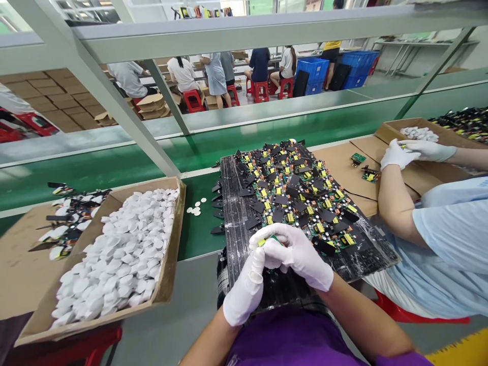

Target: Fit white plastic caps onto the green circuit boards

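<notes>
In front of my body, my left hand (247, 287) and my right hand (299, 251), both in white gloves, close together on a small green circuit board (273, 238) with a yellow part. Fingers cover most of this board. Below and behind them lies a black panel (233, 203), loaded with rows of similar circuit boards (290, 193) that carry yellow parts and black plates. To the left, a cardboard box (173, 254) holds a heap of white round pieces (118, 254). A few small white discs (196, 208) lie on the green surface between box and panel.
Left of the box, boards with white pieces (72, 218) sit on cardboard. At right, a co-worker's gloved hands (400, 152) work over cardboard beside another box (392, 127). A metal frame post (125, 101) slants across the left; people sit on red stools (261, 91) beyond.
</notes>
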A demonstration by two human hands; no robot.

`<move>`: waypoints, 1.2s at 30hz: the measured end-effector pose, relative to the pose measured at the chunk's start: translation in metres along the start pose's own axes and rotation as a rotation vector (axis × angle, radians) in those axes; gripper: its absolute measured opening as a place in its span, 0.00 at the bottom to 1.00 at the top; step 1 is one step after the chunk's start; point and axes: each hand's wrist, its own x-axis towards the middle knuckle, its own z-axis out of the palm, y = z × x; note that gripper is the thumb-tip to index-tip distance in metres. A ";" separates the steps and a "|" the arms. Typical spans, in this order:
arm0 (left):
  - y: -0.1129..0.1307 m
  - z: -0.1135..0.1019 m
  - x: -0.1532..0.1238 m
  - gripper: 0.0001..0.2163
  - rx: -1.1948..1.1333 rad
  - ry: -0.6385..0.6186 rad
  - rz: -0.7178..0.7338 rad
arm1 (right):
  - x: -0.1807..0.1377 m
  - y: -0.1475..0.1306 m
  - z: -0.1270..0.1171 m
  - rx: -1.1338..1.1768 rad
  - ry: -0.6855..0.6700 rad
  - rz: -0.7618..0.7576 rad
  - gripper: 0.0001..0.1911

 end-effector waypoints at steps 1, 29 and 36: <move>0.000 0.000 0.000 0.26 -0.015 0.002 -0.016 | 0.000 0.000 0.000 0.002 0.023 0.014 0.18; 0.036 -0.016 0.015 0.20 0.217 0.047 -0.093 | 0.006 -0.011 -0.026 -1.072 -0.105 -0.853 0.18; 0.039 -0.021 0.013 0.15 0.229 -0.130 -0.040 | 0.004 -0.021 -0.029 -1.048 -0.181 -0.748 0.16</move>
